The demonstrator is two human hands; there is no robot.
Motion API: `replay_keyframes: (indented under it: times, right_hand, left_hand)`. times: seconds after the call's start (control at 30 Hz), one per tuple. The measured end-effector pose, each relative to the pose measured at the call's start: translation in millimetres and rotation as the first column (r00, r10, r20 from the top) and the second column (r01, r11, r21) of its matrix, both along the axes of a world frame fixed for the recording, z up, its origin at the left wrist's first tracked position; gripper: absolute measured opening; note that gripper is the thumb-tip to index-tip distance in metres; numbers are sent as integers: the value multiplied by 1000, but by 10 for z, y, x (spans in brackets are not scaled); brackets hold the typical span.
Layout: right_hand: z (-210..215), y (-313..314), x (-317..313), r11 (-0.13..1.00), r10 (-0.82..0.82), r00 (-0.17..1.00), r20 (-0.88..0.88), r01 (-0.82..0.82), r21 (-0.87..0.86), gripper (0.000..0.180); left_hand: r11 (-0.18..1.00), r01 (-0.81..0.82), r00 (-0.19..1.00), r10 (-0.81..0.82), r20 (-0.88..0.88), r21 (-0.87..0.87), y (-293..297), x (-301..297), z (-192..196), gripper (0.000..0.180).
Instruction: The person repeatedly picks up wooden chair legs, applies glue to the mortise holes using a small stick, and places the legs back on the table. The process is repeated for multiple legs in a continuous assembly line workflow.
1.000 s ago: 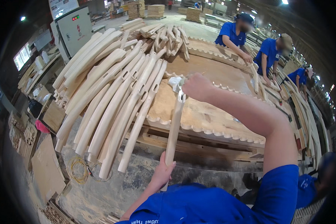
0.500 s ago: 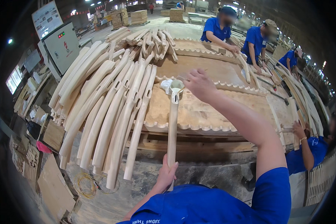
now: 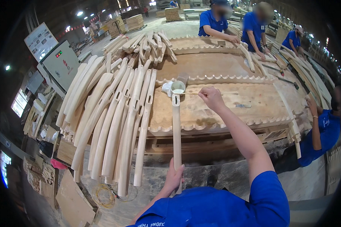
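Note:
My left hand [image 3: 173, 176] is closed around the lower part of a pale wooden leg [image 3: 177, 136], which points away from me with its slotted end up on the bench. Just beyond that slot stands a round cup [image 3: 178, 87] with whitish stuff inside. My right hand [image 3: 211, 98] pinches a thin wooden stick [image 3: 191, 93]; it lies nearly level, its left end at the cup's near rim and the leg's slotted end. Whether the tip touches the slot I cannot tell. A crumpled white wad [image 3: 167, 88] sits against the cup's left side.
Many slotted wooden legs [image 3: 113, 113] are piled at left, overhanging the bench [image 3: 216, 109] with its scalloped strips. A small flat tool [image 3: 243, 106] lies right of my hand. Co-workers in blue [image 3: 215, 22] stand across the bench, another [image 3: 324, 128] at right. A control cabinet [image 3: 60, 64] stands left.
My right hand has come down and slightly right, and its stick now lies nearly level by the cup. My left hand still grips the leg. The whole view has shifted a little.

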State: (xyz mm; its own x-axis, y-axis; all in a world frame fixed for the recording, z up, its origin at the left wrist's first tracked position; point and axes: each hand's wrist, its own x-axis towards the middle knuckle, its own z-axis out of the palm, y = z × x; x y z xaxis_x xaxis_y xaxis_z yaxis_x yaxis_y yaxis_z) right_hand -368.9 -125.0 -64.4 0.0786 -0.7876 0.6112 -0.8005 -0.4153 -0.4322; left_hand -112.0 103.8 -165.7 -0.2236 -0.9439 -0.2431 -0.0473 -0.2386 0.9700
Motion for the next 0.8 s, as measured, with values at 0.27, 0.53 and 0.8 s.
replay_keyframes:
  times: [0.27, 0.53, 0.8]
  right_hand:
    - [-37, 85, 13, 992, 61, 998, 8, -61, 113, 15]
    - [-23, 209, 40, 952, 192, 980, 43, -197, 233, 16]
    - [142, 589, -367, 659, 214, 762, 611, -574, 486, 25]
  left_hand:
    - [1000, 7, 999, -6, 41, -7, 4, -15, 29, 57]
    - [999, -38, 999, 38, 13, -3, 30, 2, -27, 54]
    - [994, -96, 983, 104, 154, -58, 38, -157, 47, 69]
